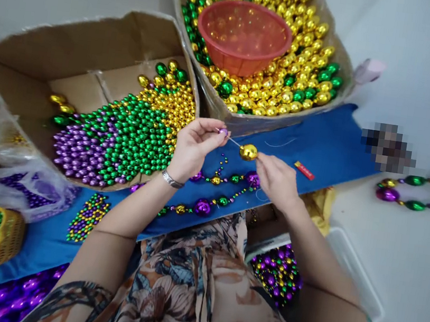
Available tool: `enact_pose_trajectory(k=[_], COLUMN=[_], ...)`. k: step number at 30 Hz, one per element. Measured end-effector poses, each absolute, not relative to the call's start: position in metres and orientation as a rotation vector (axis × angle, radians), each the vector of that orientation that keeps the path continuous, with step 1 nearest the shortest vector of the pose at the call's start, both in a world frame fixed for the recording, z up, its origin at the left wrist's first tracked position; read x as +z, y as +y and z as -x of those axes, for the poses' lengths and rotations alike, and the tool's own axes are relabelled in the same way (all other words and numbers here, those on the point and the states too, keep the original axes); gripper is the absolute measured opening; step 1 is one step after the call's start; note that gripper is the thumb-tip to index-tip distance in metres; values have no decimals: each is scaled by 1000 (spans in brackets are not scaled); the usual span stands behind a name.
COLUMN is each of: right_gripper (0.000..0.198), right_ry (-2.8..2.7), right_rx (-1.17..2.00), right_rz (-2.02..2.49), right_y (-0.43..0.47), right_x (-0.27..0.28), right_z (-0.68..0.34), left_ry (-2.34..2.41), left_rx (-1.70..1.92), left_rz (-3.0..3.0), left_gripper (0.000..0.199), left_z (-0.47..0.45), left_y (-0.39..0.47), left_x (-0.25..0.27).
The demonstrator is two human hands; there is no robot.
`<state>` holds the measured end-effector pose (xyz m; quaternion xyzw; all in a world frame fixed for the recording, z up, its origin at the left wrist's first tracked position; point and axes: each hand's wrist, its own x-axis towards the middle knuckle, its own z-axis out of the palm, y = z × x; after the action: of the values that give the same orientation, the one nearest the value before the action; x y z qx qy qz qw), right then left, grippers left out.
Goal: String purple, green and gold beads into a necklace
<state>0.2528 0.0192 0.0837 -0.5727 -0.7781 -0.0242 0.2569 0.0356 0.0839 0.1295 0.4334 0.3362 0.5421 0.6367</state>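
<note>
My left hand pinches a small purple bead between thumb and fingertips. A thin pale thread or needle runs from that bead to a large shiny gold bead. The fingertips of my right hand are closed on the gold bead's right side. Below both hands, a strand of purple, green and gold beads lies on the blue cloth. A short tail of tiny beads rests between my hands.
A cardboard box of small beads stands left. Another box, with larger beads and a red basket, stands behind. A yellow basket holds green beads. A red-and-yellow packet lies right, and a bead strand lies farther right.
</note>
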Motion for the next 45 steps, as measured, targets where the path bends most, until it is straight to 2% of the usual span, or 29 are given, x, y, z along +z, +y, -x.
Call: enact_pose_trajectory(k=[8, 14, 22, 26, 32, 39, 45], right_gripper=[28, 28, 20, 21, 35, 35, 41], right_ry=[-1975, -1932, -1864, -1890, -1830, -1826, -1689], right_rx=[-23, -81, 139, 258, 207, 367, 416], right_rz=[1582, 1562, 1634, 1723, 1701, 1581, 1584], right_y=[18, 33, 31, 34, 37, 50, 52], right_x=[87, 95, 28, 7, 29, 34, 40], right_z=[-282, -303, -307, -315, -329, -322, -326], left_ry=[656, 607, 699, 781, 750, 686, 785], left_rx=[1119, 1201, 1195, 1061, 1017, 1029, 1067], left_rz=[-1000, -1178, -1660, -1810, -1868, -1685, -1589], left_gripper=[14, 15, 21, 22, 21, 23, 28], left_z=[-81, -99, -116, -125, -135, -153, -152], left_y=[83, 92, 107, 110, 117, 129, 129], left_x=[130, 125, 75, 54, 55, 74, 54])
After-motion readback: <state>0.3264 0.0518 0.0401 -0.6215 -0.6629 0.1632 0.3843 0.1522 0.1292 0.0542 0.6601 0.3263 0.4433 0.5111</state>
